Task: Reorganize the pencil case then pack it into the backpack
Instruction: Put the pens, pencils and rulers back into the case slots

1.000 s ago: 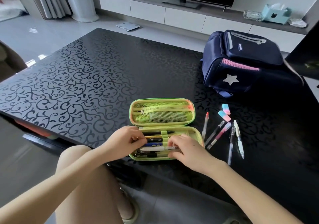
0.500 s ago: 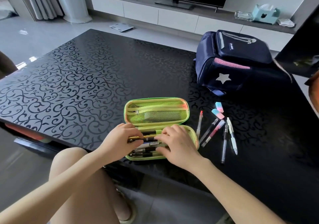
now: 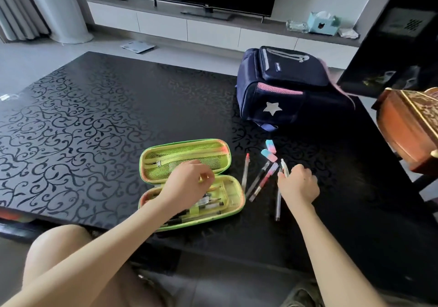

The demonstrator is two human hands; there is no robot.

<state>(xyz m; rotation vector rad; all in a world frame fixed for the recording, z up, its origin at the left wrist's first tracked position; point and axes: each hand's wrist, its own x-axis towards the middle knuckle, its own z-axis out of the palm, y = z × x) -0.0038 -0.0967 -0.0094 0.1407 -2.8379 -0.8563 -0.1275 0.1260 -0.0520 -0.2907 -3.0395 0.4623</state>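
Green pencil case (image 3: 143, 164) open, pens (image 3: 208, 206) inside; right grip (image 3: 299, 186) holds white pen (image 3: 284, 168).

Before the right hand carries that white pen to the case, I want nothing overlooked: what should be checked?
1. Grip: right hand holds white pen, fingers curled round it: ok.
2. Target: pencil case lies open on the table: ok.
3. Path: left hand is over the case's slots: not ok.
4. Whether left hand holds anything: cannot tell.
5. Leftovers: four other pens and two erasers lie outside the case: not ok.
6. Whether backpack is unzipped: cannot tell.
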